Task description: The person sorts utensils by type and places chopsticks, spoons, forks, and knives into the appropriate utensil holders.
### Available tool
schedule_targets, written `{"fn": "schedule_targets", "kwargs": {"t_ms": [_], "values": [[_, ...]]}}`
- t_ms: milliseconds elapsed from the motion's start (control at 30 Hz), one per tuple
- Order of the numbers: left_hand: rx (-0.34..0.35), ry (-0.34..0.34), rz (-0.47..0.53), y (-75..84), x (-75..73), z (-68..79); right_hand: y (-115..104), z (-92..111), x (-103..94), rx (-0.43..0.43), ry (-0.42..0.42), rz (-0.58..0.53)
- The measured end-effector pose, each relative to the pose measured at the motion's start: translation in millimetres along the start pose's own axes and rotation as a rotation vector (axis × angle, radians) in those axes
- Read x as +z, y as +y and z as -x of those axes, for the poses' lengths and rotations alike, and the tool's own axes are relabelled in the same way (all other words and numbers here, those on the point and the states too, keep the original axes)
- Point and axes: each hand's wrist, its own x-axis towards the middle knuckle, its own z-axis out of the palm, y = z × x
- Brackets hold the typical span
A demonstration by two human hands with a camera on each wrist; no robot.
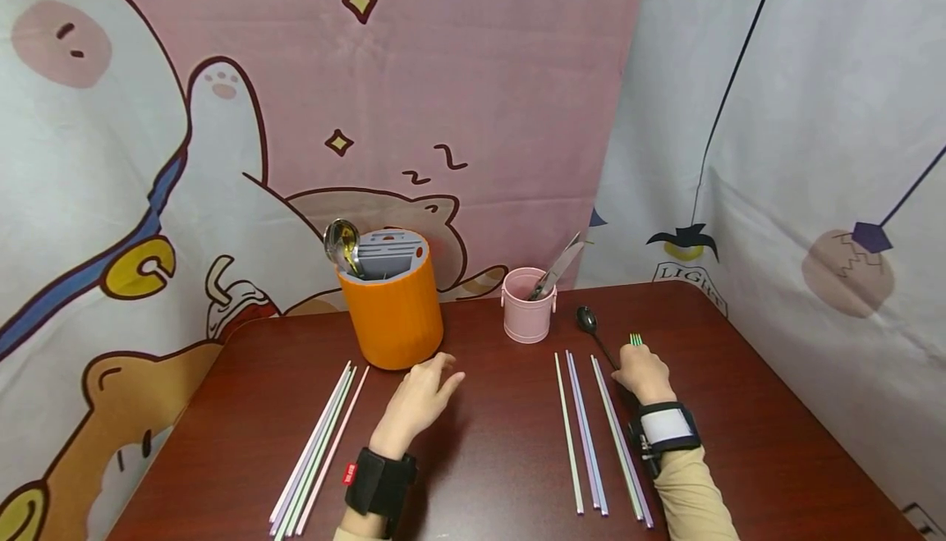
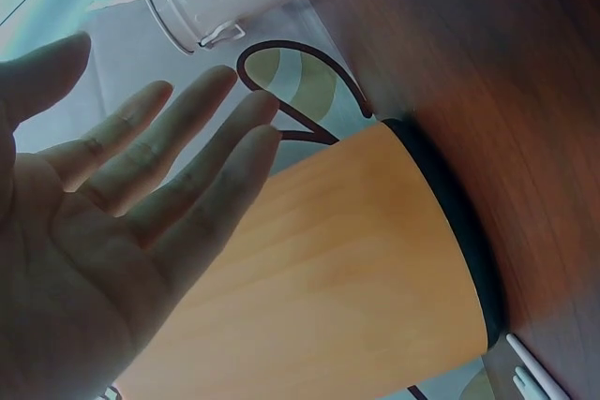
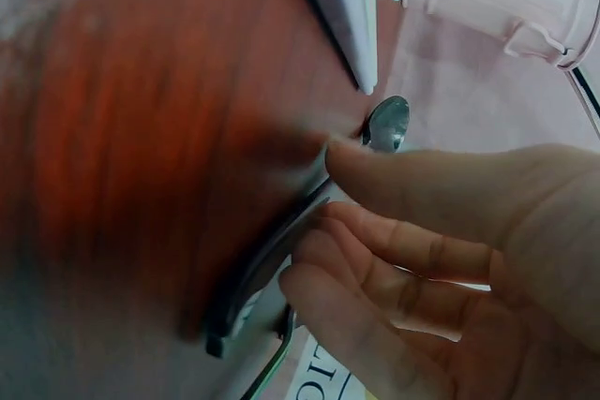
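One empty left hand (image 1: 415,400) hangs loose by orange holder (image 1: 397,321); right hand (image 1: 645,373) curls low, presumably because spoon (image 1: 587,319) lies flat, grip unclear

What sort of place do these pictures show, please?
Probably a staged indoor tabletop set-up rather than a working kitchen: a dark reddish-brown table stands against cartoon-printed fabric, and it carries an orange slotted utensil holder and a small pink bucket.
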Motion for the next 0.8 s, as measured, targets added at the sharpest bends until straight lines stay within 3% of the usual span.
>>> {"fn": "schedule_targets", "kwargs": {"t_ms": [433,800], "values": [[-0.009,-0.011,0.017,-1.4,-1.6,-0.9,-2.9,0.7,0.2,0.032,-0.098,-0.016],[-0.008,-0.014,0.018,-1.2,-1.7,-0.4,-2.7,7.8,-2.8,0.025,-0.14,-0.122]]}}
